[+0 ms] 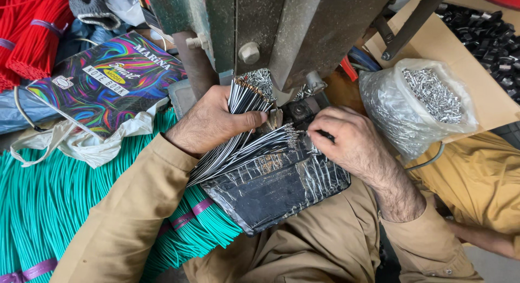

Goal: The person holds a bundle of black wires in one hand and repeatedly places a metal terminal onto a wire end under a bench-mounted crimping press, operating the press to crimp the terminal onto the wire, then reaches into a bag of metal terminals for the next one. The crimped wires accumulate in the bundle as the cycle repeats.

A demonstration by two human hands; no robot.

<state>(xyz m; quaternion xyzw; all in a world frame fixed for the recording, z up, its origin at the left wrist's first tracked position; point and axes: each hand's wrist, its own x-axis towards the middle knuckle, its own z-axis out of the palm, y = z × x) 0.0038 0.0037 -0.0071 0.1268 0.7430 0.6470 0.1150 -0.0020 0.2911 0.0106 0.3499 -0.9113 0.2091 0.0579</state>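
I see my left hand (214, 123) gripping a wire bundle (238, 128) near the press (271, 28), with my right hand (341, 139) just right of it. A notebook (108, 80) lies far left, a bag of terminals (417, 104) right.

Bundles of teal wires (49, 202) are lying at left, red wires (32, 34) above them — a colourful swirl-patterned notebook (108, 80) between. A clear bag of small metal terminals (417, 101) is sitting at right.
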